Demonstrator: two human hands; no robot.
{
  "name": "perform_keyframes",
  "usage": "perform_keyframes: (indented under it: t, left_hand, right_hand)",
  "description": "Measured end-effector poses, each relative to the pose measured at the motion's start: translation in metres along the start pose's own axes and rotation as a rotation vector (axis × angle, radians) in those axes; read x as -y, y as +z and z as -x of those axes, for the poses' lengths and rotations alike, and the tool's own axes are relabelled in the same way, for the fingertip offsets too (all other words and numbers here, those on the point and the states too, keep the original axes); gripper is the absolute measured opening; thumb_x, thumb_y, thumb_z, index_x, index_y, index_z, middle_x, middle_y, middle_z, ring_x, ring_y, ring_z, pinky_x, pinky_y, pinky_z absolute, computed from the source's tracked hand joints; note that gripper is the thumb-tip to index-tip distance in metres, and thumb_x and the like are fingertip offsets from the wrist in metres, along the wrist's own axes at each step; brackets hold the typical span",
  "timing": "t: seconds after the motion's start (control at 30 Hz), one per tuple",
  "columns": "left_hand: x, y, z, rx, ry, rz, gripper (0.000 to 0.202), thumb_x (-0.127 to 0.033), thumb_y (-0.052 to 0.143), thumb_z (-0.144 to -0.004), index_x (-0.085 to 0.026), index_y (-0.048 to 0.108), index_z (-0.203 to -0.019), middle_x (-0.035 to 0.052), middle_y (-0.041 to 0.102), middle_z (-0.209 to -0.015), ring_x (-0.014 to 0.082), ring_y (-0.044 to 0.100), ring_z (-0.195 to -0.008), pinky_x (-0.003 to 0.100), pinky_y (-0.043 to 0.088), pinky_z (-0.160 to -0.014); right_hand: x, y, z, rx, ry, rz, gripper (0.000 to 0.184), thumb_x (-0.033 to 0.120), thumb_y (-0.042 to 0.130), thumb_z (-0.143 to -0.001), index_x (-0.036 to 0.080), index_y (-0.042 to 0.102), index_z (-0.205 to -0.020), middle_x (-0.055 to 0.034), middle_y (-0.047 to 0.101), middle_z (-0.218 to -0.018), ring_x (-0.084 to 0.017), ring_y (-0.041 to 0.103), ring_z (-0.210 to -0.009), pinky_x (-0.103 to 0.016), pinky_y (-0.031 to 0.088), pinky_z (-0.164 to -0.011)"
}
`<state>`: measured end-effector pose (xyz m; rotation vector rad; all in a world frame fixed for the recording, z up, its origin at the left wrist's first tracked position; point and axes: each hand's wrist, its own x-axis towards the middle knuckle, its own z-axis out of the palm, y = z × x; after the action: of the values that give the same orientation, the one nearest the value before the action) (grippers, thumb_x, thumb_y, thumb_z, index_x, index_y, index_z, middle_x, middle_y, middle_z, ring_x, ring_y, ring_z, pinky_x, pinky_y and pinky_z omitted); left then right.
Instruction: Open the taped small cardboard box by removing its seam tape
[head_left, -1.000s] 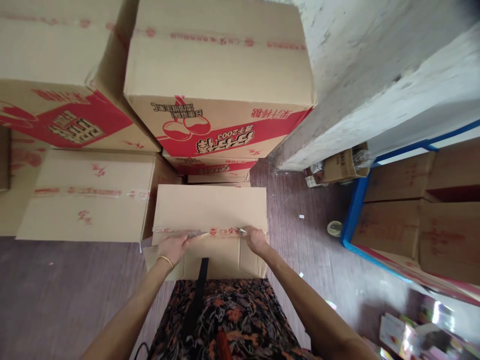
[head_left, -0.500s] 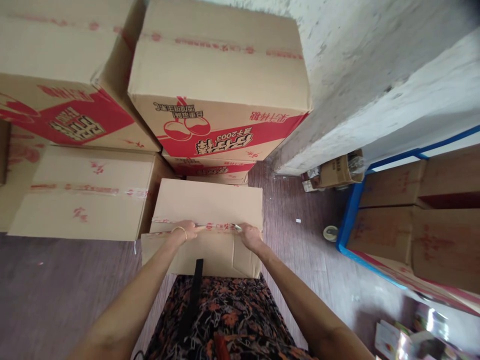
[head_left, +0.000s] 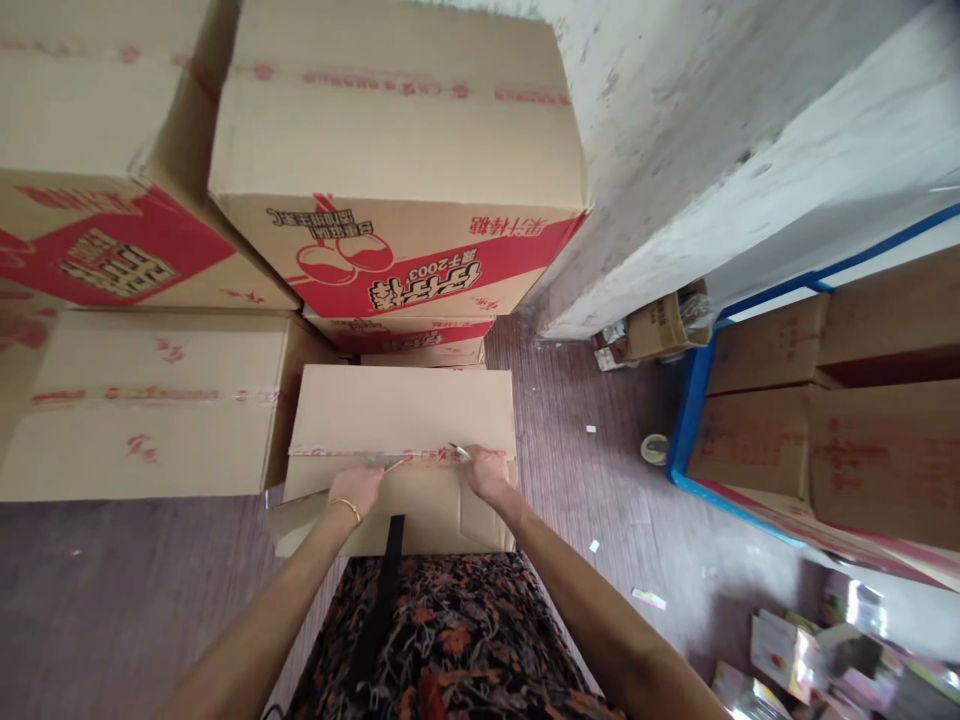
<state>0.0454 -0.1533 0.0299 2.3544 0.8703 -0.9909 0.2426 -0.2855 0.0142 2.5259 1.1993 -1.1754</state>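
A low cardboard box (head_left: 401,415) stands in front of me on the floor, its top seam covered by clear tape with red print. My left hand (head_left: 355,488), a gold bangle on the wrist, rests on the near flap with its fingers at the seam, closed on a strip of tape. My right hand (head_left: 486,473) is closed round a small blade (head_left: 457,451) whose tip lies on the seam. The near left flap corner sticks out a little past the box.
Tall stacks of red-printed cartons (head_left: 397,180) rise behind and to the left (head_left: 142,400). A white wall (head_left: 712,150) is at right. A blue cart (head_left: 694,420) carries more cartons; a tape roll (head_left: 655,447) and paper scraps lie on the floor.
My left hand slid forward to the seam, then drew back toward me along the flap. My right hand with the blade shifted slightly left along the tape. The view drifted a little.
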Motion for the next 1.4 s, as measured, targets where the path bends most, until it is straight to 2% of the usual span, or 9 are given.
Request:
perform_keyframes:
  t: [0.1, 0.33, 0.5, 0.6, 0.7, 0.97, 1.13, 1.3, 1.4]
  left_hand:
    - [0.0, 0.003, 0.004, -0.016, -0.011, 0.02, 0.04, -0.016, 0.027, -0.092, -0.012, 0.065, -0.105, 0.0181, 0.067, -0.102, 0.0345, 0.064, -0.098, 0.046, 0.05, -0.081]
    - [-0.003, 0.004, 0.005, -0.057, -0.02, 0.028, 0.041, -0.014, 0.026, -0.09, -0.014, 0.065, -0.104, 0.0194, 0.067, -0.102, 0.0347, 0.064, -0.098, 0.045, 0.051, -0.079]
    - [-0.006, 0.009, 0.009, -0.071, -0.019, -0.007, 0.041, -0.013, 0.024, -0.091, -0.014, 0.062, -0.105, 0.0174, 0.066, -0.102, 0.032, 0.065, -0.096, 0.044, 0.051, -0.078]
    - [-0.009, 0.013, 0.01, -0.072, -0.016, -0.026, 0.04, -0.013, 0.024, -0.091, -0.014, 0.061, -0.107, 0.0169, 0.065, -0.103, 0.0304, 0.065, -0.096, 0.043, 0.051, -0.078]
    - [-0.012, 0.016, 0.015, -0.079, -0.018, -0.042, 0.04, -0.011, 0.025, -0.091, -0.013, 0.06, -0.11, 0.0171, 0.064, -0.103, 0.03, 0.064, -0.096, 0.043, 0.051, -0.079]
    - [-0.011, 0.023, 0.03, -0.106, -0.008, -0.073, 0.035, -0.014, 0.028, -0.093, -0.014, 0.06, -0.108, 0.015, 0.062, -0.104, 0.0278, 0.061, -0.098, 0.041, 0.049, -0.082]
    - [-0.01, 0.028, 0.035, -0.114, 0.001, -0.094, 0.036, -0.014, 0.027, -0.094, -0.015, 0.059, -0.111, 0.0132, 0.062, -0.105, 0.0269, 0.061, -0.1, 0.038, 0.05, -0.081]
    - [-0.009, 0.035, 0.041, -0.134, -0.011, -0.074, 0.039, -0.014, 0.026, -0.095, -0.016, 0.059, -0.115, 0.0117, 0.062, -0.104, 0.0278, 0.061, -0.099, 0.039, 0.051, -0.081]
    - [-0.005, 0.03, 0.037, -0.122, -0.048, -0.002, 0.039, -0.02, 0.025, -0.096, -0.017, 0.061, -0.112, 0.0109, 0.062, -0.103, 0.0267, 0.062, -0.096, 0.038, 0.051, -0.079]
  right_hand:
    - [0.002, 0.001, 0.017, -0.04, -0.058, 0.016, 0.033, 0.022, 0.037, -0.094, 0.019, 0.064, -0.113, -0.0092, 0.066, -0.117, -0.023, 0.06, -0.108, -0.035, 0.036, -0.096]
    - [0.006, -0.006, 0.038, -0.078, -0.114, 0.092, 0.031, 0.022, 0.035, -0.096, 0.017, 0.063, -0.109, -0.0093, 0.067, -0.112, -0.023, 0.062, -0.102, -0.034, 0.04, -0.089]
    - [0.016, -0.012, 0.016, 0.025, -0.065, 0.109, 0.036, 0.029, 0.035, -0.097, 0.014, 0.063, -0.114, -0.0165, 0.069, -0.108, -0.028, 0.066, -0.099, -0.036, 0.049, -0.081]
    - [0.029, -0.011, -0.002, 0.071, -0.106, 0.1, 0.035, 0.028, 0.039, -0.096, 0.015, 0.063, -0.118, -0.0162, 0.07, -0.109, -0.027, 0.066, -0.099, -0.034, 0.051, -0.08]
    - [0.04, -0.007, -0.007, 0.08, -0.151, 0.101, 0.033, 0.028, 0.043, -0.094, 0.016, 0.064, -0.117, -0.0158, 0.07, -0.108, -0.025, 0.066, -0.099, -0.032, 0.051, -0.082]
    - [0.042, 0.001, 0.031, 0.006, -0.238, 0.144, 0.032, 0.024, 0.036, -0.096, 0.018, 0.065, -0.107, -0.0111, 0.069, -0.109, -0.023, 0.065, -0.096, -0.031, 0.049, -0.081]
    - [0.041, 0.004, 0.052, -0.053, -0.337, 0.178, 0.033, 0.018, 0.034, -0.094, 0.019, 0.063, -0.109, -0.0075, 0.069, -0.103, -0.02, 0.064, -0.091, -0.029, 0.046, -0.077]
    - [0.041, 0.011, 0.063, -0.021, -0.344, 0.177, 0.035, 0.015, 0.038, -0.091, 0.021, 0.062, -0.116, -0.0075, 0.068, -0.105, -0.021, 0.063, -0.093, -0.031, 0.046, -0.079]
    - [0.042, 0.013, 0.062, -0.022, -0.348, 0.166, 0.036, 0.016, 0.037, -0.092, 0.02, 0.061, -0.118, -0.0073, 0.067, -0.106, -0.022, 0.063, -0.093, -0.032, 0.046, -0.08]
